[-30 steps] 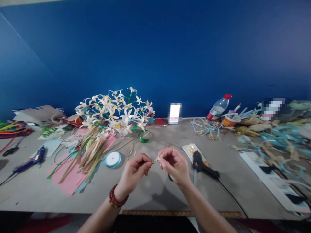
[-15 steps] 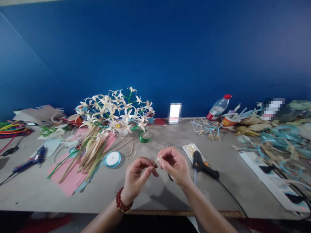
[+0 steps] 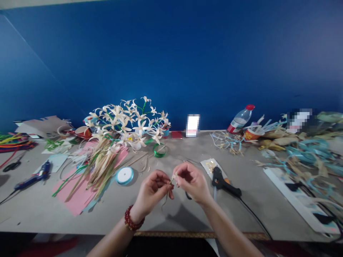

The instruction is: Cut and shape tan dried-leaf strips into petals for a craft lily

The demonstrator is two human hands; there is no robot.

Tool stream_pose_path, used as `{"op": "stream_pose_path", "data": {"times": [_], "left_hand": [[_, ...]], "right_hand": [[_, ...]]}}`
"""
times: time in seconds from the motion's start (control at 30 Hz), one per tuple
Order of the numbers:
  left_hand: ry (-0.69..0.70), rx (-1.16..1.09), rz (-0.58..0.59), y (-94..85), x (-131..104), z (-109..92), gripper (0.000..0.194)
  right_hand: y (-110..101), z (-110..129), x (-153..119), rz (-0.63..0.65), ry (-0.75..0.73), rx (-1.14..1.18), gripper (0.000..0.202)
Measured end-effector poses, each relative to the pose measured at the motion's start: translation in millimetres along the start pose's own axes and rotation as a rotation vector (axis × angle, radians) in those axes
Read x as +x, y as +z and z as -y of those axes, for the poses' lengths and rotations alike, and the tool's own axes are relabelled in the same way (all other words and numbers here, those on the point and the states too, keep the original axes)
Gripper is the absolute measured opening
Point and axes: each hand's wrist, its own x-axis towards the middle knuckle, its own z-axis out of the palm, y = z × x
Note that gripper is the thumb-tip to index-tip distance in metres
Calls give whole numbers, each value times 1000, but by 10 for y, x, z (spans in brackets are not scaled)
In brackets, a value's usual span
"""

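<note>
Both hands meet above the middle of the grey table, fingertips almost touching. My left hand (image 3: 157, 189), with a red bead bracelet (image 3: 133, 217) at its wrist, pinches a thin pale strip (image 3: 164, 202) whose loose end hangs below the fingers. My right hand (image 3: 192, 182) is closed in a pinch on a small whitish piece (image 3: 175, 176) at the other end of the strip; its exact kind is too small to make out. Just right of that hand lies a black hot glue gun (image 3: 226, 184). A roll of light blue ribbon (image 3: 124, 176) rests left of my left hand.
White artificial flowers (image 3: 128, 119) stand at the back left, behind a bundle of dried husk strips (image 3: 100, 166) on pink paper (image 3: 72, 200). A blue glue gun (image 3: 37, 177) lies far left. At right are a power strip (image 3: 292, 201), a bottle (image 3: 240, 119) and tangled blue ribbons (image 3: 308, 150).
My left hand has shifted slightly left and its fingers have changed their grip. The strip's loose end now hangs down below it. My right hand stays nearly still.
</note>
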Motion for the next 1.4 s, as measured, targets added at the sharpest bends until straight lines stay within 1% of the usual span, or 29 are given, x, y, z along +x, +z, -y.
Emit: {"op": "stream_pose_path", "data": {"times": [0.07, 0.13, 0.23, 0.33, 0.5, 0.57, 0.67, 0.77, 0.83, 0.97, 1.1, 1.2, 1.33, 1.4], "left_hand": [[5, 96, 7, 13, -3, -23, 16], [57, 265, 5, 31, -17, -44, 11], [142, 477, -23, 52, -40, -45, 11], [199, 557, -44, 43, -31, 0, 10], [440, 689, -108, -10, 32, 84, 7], [467, 703, -137, -12, 41, 98, 6], [432, 696, -165, 16, 32, 100, 6], [379, 697, -183, 48, 19, 91, 5], [353, 695, -182, 55, 15, 86, 4], [333, 672, -148, 47, 10, 84, 12], [308, 609, -151, 45, -2, 100, 12], [281, 534, -179, 44, -16, 131, 12], [241, 411, -208, 40, -27, 174, 13], [191, 328, -213, 46, -27, 183, 14]], "right_hand": [[4, 10, -2, 9, 7, -27, 6], [7, 14, -3, 13, 15, -51, 7], [7, 11, 2, 13, 32, -76, 7], [6, 9, 14, 12, 47, -103, 7], [3, 5, 38, 27, 50, -123, 7], [0, 2, 45, 36, 55, -147, 7], [4, 1, 52, 46, 56, -180, 5], [19, 6, 62, 36, 27, -190, 3], [23, 11, 73, 31, -12, -189, 4], [2, 2, 109, 42, -55, -185, 5], [-26, -34, 124, 90, 0, -124, 8], [-33, -58, 102, 127, 86, -56, 9], [-34, -85, 56, 148, 185, 22, 24], [-34, -100, 41, 129, 191, 31, 24]]}}
